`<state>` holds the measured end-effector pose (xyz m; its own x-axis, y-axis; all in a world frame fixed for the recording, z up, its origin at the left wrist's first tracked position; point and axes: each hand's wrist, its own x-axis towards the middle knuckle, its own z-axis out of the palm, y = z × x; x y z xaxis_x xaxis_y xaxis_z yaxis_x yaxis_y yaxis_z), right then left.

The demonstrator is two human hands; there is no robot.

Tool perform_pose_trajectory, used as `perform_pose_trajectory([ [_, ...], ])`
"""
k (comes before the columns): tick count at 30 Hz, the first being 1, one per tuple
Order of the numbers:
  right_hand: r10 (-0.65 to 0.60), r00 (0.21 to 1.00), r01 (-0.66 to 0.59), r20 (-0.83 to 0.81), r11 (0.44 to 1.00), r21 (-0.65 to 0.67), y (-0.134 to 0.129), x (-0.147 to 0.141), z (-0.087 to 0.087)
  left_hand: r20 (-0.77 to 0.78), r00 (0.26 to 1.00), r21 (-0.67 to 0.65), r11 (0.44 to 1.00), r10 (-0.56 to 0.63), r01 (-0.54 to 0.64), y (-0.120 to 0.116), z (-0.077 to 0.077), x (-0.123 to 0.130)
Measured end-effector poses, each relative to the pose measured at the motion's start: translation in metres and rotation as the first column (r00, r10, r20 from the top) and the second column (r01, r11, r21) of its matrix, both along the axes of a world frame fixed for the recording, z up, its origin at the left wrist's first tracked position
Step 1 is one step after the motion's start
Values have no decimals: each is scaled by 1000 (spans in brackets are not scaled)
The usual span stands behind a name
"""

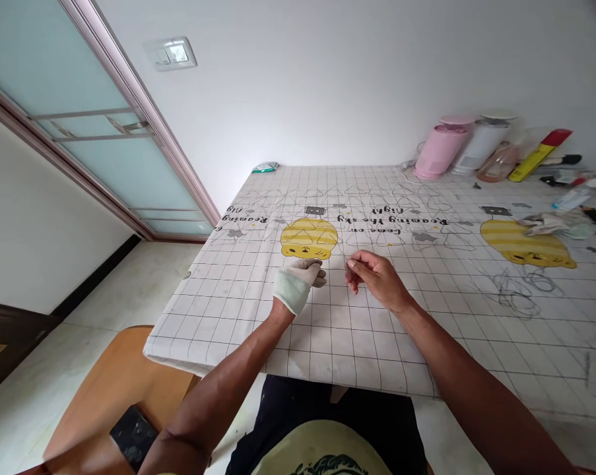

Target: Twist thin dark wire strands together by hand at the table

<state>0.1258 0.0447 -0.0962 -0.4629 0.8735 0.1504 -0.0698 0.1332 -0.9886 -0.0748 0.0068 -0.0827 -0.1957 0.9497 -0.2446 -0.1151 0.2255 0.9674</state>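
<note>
Over the checked tablecloth (258, 316), my left hand (302, 277) wears a pale glove. Its thumb and fingers are pinched together just below a printed yellow bear balloon; what they hold is too small to make out. My right hand (371, 274) is bare and a little to the right, with thumb and forefinger pressed together and the other fingers curled. Anything between those fingertips is too thin to tell. The two hands are apart. Thin wire pieces bent into outlines (401, 198) lie in rows across the cloth beyond my hands.
Tangled thin wire (518, 293) lies to the right. At the back right stand a pink cylinder (441, 150), a white cylinder (483, 145) and a yellow-red container (538, 157). A green-edged packet (265, 167) sits at the far left corner. A phone (133, 437) rests on a wooden chair (99, 376).
</note>
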Motion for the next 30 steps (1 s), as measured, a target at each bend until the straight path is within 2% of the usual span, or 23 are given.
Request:
perform_pose_trajectory([
  [5,39,999,-39,38,999,14,-4,-1,1,226,974,32,999,3,-11,-11,-7,2],
  [10,73,989,-74,125,997,9,-5,0,0,319,947,-3,999,-47,51,-17,-4,-1],
  [12,83,984,-82,159,997,-13,-5,-1,0,261,965,-52,998,-3,17,-18,-1,-4],
  [15,89,977,-80,194,995,-51,-6,-3,1,76,994,-108,992,79,-71,-24,1,-11],
  [17,73,973,-63,218,997,-51,-7,-4,1,-19,996,-116,990,84,-85,-29,1,-24],
  [19,40,967,-31,253,999,-40,-7,-4,-2,-86,994,-125,989,68,-78,-33,-1,-46],
  [21,15,952,0,305,999,-49,-5,-4,-8,-145,988,-141,987,62,-82,-33,-2,-79],
  [25,42,892,-18,450,998,-58,-2,-6,-20,-325,945,-185,978,33,-97,-23,3,-167],
  [27,46,856,-30,514,999,-38,-3,-8,-23,-473,881,-244,965,-29,-99,-13,8,-210],
  [30,33,811,-41,585,999,0,-5,-10,-21,-533,844,-277,955,-63,-104,3,12,-259],
])
